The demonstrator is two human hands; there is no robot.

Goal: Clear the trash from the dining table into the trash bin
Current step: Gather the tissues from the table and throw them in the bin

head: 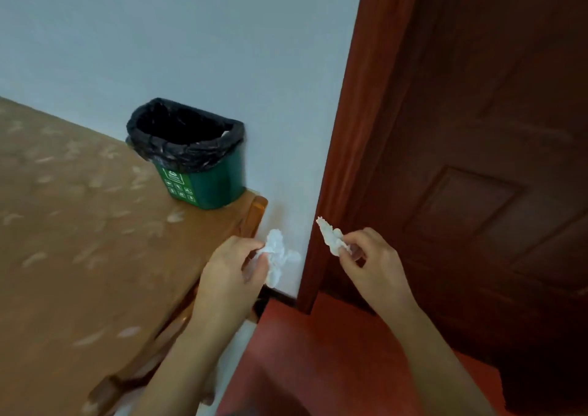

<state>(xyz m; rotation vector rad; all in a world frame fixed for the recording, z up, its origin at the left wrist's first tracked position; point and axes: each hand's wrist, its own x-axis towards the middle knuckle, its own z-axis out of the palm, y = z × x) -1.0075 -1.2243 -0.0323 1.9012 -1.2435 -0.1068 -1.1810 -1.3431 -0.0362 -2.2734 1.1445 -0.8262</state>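
Left hand (pixel 234 264): fingers pinched shut on a crumpled white tissue (pixel 277 256), held off the near right edge of the desk (pixel 79 224), over the gap by the wall.
Right hand (pixel 369 258): fingers closed on a smaller, flatter scrap of tissue (pixel 331 237), held up in front of the door frame (pixel 350 129).
Trash bin (pixel 203 174): small and green with a black liner, standing on the far right corner of the desk against the wall, mouth open upward, well apart from both hands.
Why held so: each piece is gripped lightly at one end, probably because the paper is light and only needs carrying, not squeezing.
Stage: both pieces appear lifted off the desk; neither is in the bin yet.
Next: likely reach forward and left until each hand is over the bin mouth, then let go.
Risk: light paper could drift past the rim.
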